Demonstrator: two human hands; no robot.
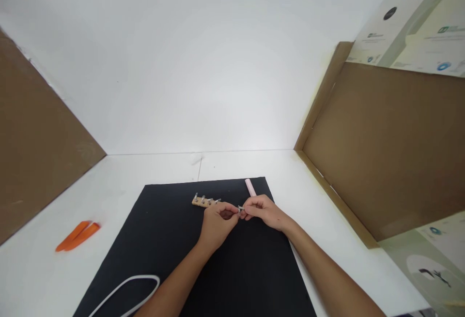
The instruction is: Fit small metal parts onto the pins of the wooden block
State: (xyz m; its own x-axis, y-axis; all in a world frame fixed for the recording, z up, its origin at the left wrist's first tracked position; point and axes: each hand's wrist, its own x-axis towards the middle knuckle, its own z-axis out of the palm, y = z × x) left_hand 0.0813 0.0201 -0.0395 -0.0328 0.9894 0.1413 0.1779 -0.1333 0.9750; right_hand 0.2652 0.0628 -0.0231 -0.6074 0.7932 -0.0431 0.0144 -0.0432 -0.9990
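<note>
Over the black mat, both hands meet at a small metallic piece, too small to name surely. My left hand pinches it between thumb and forefinger from the left. From the other side, my right hand grips it in a thumb-and-finger pinch. Just beyond the left hand lies a small tan strip with several upright metal pieces on it, its right end partly hidden by the fingers. A pink rod lies behind the right hand, its near end covered.
Two orange strips lie on the white table left of the mat. A white cable loops by the left forearm. Brown panels stand at left and right, and a white wall rises behind.
</note>
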